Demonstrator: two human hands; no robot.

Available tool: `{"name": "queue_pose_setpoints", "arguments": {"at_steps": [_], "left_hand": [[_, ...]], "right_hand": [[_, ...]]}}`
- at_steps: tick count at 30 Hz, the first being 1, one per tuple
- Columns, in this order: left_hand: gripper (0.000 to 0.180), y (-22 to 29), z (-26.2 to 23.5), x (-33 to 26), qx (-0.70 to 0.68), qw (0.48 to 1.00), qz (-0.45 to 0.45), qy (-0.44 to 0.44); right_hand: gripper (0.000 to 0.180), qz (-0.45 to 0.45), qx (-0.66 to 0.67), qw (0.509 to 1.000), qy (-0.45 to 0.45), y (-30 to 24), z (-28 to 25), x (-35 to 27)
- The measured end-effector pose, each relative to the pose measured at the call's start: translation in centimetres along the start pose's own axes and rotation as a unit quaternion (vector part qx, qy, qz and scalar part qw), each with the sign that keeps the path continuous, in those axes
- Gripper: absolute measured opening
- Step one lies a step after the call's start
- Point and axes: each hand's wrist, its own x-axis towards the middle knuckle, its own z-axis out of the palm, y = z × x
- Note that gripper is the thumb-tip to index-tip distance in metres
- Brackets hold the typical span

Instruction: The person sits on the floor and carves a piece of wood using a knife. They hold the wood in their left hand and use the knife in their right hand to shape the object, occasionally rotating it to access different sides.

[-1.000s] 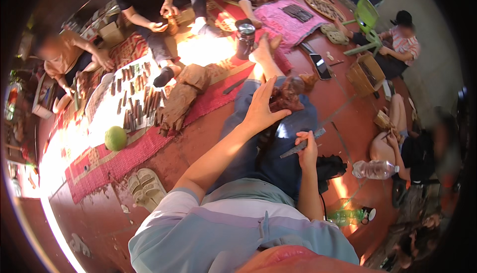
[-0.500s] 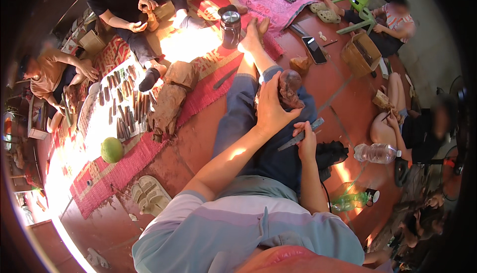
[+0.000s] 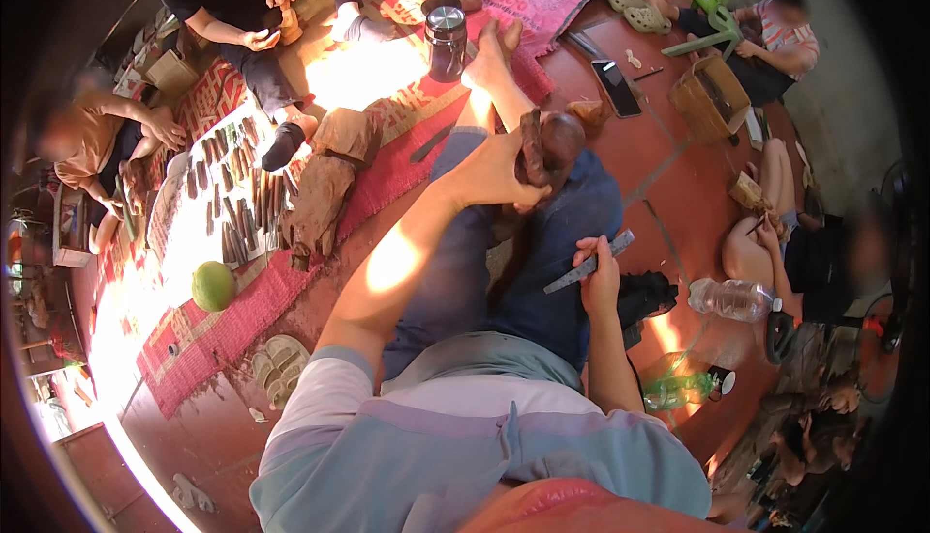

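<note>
My left hand (image 3: 494, 172) gripped one dark brown, rough wooden piece (image 3: 542, 150) upright over my knee. My right hand (image 3: 601, 276) closed around one flat grey file (image 3: 589, 262). Two clear bottles (image 3: 731, 298) lay beside me.

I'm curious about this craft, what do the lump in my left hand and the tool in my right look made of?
The lump in the left hand looks like rough, matte brown wood, possibly clay. The flat tool in the right hand looks like dull grey metal, probably a file.
</note>
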Motion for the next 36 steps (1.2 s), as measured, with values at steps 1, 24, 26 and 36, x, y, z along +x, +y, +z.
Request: {"name": "queue_pose_setpoints", "arguments": {"at_steps": [1, 24, 26, 36], "left_hand": [[0.063, 0.8, -0.5, -0.3, 0.011, 0.999, -0.029, -0.040], [0.027, -32.5, -5.9, -3.8, 0.320, 0.852, -0.378, 0.171], [0.024, -31.8, -7.3, -5.6, 0.285, 0.857, -0.393, 0.174], [0.078, -23.7, -5.2, -12.7, 0.225, 0.919, -0.279, 0.164]], "right_hand": [[0.040, 0.001, -0.001, 1.000, 0.000, -0.2, 0.1, 0.0], [0.017, 0.120, 0.103, 0.987, -0.044, 0.9, -0.2, 1.6], [0.015, 0.116, 0.125, 0.982, -0.084, 1.0, -0.5, 1.8], [0.016, 0.063, 0.050, 0.994, -0.078, 2.0, -0.3, 1.0]]}}
